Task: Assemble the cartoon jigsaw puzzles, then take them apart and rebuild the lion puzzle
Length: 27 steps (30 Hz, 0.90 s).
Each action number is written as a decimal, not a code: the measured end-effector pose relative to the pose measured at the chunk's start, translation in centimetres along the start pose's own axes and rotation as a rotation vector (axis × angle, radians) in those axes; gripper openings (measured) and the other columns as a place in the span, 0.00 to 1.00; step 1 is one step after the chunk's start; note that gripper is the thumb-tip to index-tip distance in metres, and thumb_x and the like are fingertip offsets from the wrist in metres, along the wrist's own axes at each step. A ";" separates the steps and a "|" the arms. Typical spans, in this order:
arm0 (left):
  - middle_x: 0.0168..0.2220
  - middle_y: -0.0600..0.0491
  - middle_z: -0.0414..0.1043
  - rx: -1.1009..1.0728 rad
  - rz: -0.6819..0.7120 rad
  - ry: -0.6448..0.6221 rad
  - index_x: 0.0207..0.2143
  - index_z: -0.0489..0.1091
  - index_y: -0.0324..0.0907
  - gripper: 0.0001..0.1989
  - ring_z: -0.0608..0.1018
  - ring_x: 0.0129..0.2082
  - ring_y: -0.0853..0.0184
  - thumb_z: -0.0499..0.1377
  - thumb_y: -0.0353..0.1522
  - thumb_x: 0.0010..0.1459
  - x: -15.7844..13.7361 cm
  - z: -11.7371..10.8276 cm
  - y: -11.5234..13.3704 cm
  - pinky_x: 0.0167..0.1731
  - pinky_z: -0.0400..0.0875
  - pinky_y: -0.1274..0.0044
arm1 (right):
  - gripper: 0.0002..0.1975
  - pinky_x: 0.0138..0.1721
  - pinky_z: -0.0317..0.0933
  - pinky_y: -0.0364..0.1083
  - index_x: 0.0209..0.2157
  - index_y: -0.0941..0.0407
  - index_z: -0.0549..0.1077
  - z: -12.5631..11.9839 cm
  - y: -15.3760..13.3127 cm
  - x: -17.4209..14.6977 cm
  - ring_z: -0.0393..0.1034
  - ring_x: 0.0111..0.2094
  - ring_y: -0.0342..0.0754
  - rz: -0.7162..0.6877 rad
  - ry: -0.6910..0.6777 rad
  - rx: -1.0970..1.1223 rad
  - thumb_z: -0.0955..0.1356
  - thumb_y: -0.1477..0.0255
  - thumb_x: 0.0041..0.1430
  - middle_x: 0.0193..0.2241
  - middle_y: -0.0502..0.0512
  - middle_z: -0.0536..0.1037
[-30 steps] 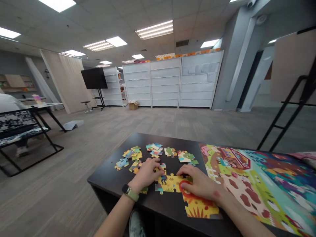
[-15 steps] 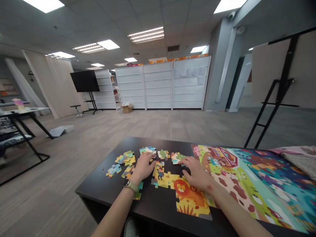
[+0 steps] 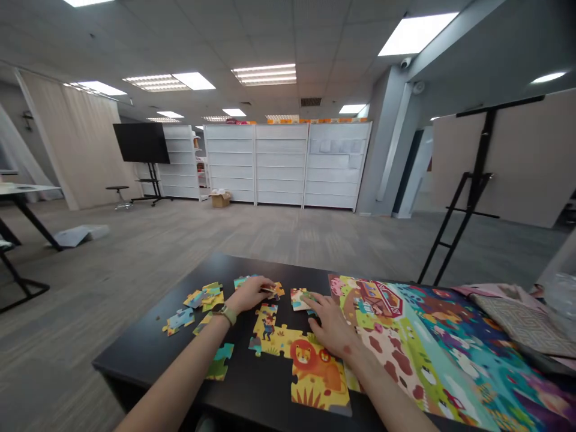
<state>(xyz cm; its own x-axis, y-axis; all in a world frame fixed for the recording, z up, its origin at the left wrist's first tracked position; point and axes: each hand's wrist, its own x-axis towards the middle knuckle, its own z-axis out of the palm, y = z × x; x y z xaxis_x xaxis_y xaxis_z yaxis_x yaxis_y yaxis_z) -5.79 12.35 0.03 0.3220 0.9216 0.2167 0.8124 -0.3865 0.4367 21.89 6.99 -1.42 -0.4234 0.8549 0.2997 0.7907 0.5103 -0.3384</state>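
My left hand, with a watch at the wrist, is closed with its fingertips on a puzzle piece; the fingers partly hide it. An orange piece shows just beyond. My right hand is spread, its fingertips at a red, cream and green puzzle piece lying on the table. Between the hands and nearer me is a joined section with a lion and a small figure in blue. Loose pieces lie left of my left hand, and a green piece lies nearer me.
The dark table carries a farm picture and a blue animal picture on the right. A patterned cloth item lies at the far right. Beyond stand an easel, white shelves and a screen.
The view has turned right and tilted up slightly. My left hand has moved right to the pieces at the back and closed on one. My right hand stays at its piece.
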 end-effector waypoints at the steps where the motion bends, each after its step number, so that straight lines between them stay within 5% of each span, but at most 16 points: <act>1: 0.45 0.53 0.79 0.012 -0.020 0.032 0.46 0.78 0.48 0.12 0.78 0.46 0.62 0.58 0.33 0.62 -0.8 -0.2 -0.2 0.48 0.69 0.77 | 0.26 0.57 0.56 0.57 0.59 0.51 0.70 0.1 -0.1 0.1 0.61 0.59 0.58 -0.001 -0.028 -0.014 0.63 0.76 0.59 0.62 0.58 0.67; 5: 0.50 0.48 0.76 0.128 -0.186 0.186 0.50 0.76 0.47 0.19 0.74 0.52 0.58 0.49 0.29 0.66 -4.0 -1.2 -0.9 0.54 0.65 0.69 | 0.18 0.53 0.56 0.57 0.51 0.52 0.75 0.0 -0.7 0.2 0.64 0.55 0.59 0.030 -0.016 -0.040 0.63 0.74 0.61 0.57 0.57 0.74; 9: 0.55 0.41 0.71 0.246 -0.326 0.250 0.50 0.77 0.44 0.18 0.68 0.56 0.45 0.53 0.31 0.61 -5.1 -1.7 -0.6 0.53 0.62 0.57 | 0.10 0.49 0.57 0.53 0.40 0.55 0.76 -0.3 -0.5 0.1 0.68 0.48 0.57 0.099 0.068 -0.110 0.63 0.75 0.61 0.44 0.59 0.79; 12: 0.60 0.44 0.67 0.265 -0.263 0.225 0.55 0.73 0.47 0.22 0.64 0.59 0.46 0.57 0.35 0.59 -4.3 -0.8 1.0 0.53 0.62 0.59 | 0.09 0.48 0.57 0.52 0.39 0.56 0.75 -0.5 -0.2 0.1 0.68 0.47 0.57 0.148 0.104 -0.145 0.64 0.75 0.61 0.42 0.61 0.78; 16: 0.52 0.48 0.72 0.231 -0.130 0.138 0.52 0.75 0.52 0.18 0.70 0.53 0.53 0.58 0.42 0.61 -2.6 1.4 3.6 0.52 0.63 0.66 | 0.09 0.50 0.59 0.53 0.40 0.56 0.76 -1.1 -1.1 -0.4 0.67 0.48 0.57 0.052 0.126 -0.050 0.65 0.73 0.62 0.42 0.60 0.76; 22: 0.42 0.47 0.75 0.178 -0.127 0.143 0.40 0.80 0.48 0.15 0.75 0.44 0.57 0.55 0.42 0.65 -3.1 2.3 4.2 0.48 0.66 0.69 | 0.20 0.53 0.61 0.51 0.46 0.52 0.78 -1.5 -4.5 -1.6 0.68 0.48 0.55 -0.175 -0.180 0.225 0.75 0.61 0.52 0.47 0.56 0.76; 27: 0.38 0.48 0.77 0.141 -0.225 0.168 0.32 0.80 0.44 0.13 0.77 0.41 0.58 0.60 0.42 0.61 -4.6 0.7 2.0 0.44 0.67 0.72 | 0.15 0.53 0.61 0.51 0.40 0.52 0.80 -1.5 -5.6 -1.8 0.69 0.48 0.54 -0.223 -0.278 0.288 0.76 0.66 0.49 0.47 0.54 0.77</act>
<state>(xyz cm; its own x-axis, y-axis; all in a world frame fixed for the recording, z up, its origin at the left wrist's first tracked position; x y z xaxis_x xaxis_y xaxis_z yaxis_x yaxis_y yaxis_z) -5.31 7.42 -0.70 0.0516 0.9602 0.2744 0.9174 -0.1541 0.3670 18.88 2.41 1.24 -0.7029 0.6939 0.1563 0.5280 0.6563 -0.5391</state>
